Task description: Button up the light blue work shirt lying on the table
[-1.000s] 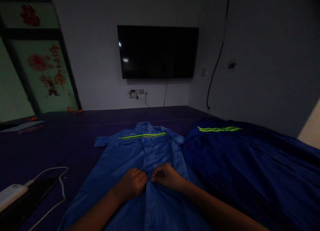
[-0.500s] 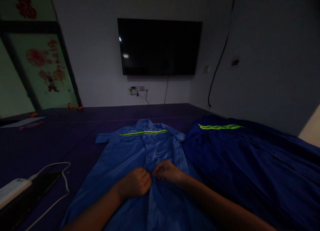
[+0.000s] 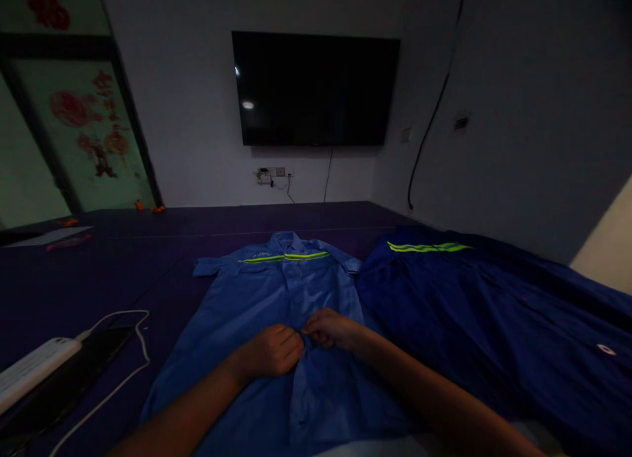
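Observation:
A light blue short-sleeved shirt with a yellow reflective stripe across the chest lies flat, front up, on a dark purple surface. My left hand and my right hand meet at the shirt's front placket, about halfway down. Both are closed, fingers pinched on the fabric edges at the button line. The room is dim, so I cannot make out the button itself.
A darker blue garment with yellow stripes lies spread to the right of the shirt. At the left, a white power bank with a white cable rests on a dark phone. A television hangs on the far wall.
Both hands have stayed pinched together on the placket, with a small shift in their fingers. The camera has tilted slightly, so the scene sits a little higher in view.

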Demonstrator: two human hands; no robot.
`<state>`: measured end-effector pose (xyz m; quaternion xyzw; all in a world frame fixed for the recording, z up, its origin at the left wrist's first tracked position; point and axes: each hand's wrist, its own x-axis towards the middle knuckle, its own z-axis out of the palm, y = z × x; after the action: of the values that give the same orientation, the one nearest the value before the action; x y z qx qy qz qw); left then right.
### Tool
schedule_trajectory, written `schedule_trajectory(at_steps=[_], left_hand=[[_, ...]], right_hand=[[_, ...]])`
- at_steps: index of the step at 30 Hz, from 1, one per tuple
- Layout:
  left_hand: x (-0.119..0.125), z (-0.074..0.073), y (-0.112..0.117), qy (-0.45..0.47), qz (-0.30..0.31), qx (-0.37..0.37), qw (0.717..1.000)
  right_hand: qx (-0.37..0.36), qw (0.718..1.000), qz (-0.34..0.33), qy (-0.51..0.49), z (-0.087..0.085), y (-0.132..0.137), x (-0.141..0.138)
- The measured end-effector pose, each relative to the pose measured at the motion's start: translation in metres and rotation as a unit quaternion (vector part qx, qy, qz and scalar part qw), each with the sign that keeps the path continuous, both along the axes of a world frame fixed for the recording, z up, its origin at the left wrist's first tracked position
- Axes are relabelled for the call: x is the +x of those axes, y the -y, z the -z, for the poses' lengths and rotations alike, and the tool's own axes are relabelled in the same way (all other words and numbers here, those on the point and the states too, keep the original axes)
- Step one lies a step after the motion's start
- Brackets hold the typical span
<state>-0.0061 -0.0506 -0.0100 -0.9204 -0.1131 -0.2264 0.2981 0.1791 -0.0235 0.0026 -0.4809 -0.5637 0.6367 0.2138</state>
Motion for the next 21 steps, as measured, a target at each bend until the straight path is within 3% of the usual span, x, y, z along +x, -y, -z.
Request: schedule_trajectory(at_steps=[4,9,11,15,17,21], left_hand=[[0.005,-0.004,0.004,-0.05,0.004,0.01,0.999],[0.003,-0.017,0.022,-0.07,-0.133,-0.146,0.978],[-0.001,-0.021,0.038,-0.006,-0.22,-0.239,0.946],[-0.01,-0.019,0.072,0.14,-0.338,-0.406,0.837],[-0.012,-0.014,0.085,0.185,-0.335,-0.456,0.803],[-0.007,-0.007,0.094,0.256,-0.273,-0.503,0.779]], right_hand=[[-0.015,0.999,-0.009,0.028,-0.003,-0.002,-0.002],[0.09,0.993,0.019,0.073,-0.006,0.01,-0.006],[0.171,0.98,0.058,0.086,-0.007,0.025,-0.007],[0.36,0.923,0.085,0.101,-0.004,0.071,-0.008],[0.407,0.903,0.047,0.126,0.001,0.095,-0.008],[0.455,0.873,0.006,0.174,0.014,0.124,-0.006]])
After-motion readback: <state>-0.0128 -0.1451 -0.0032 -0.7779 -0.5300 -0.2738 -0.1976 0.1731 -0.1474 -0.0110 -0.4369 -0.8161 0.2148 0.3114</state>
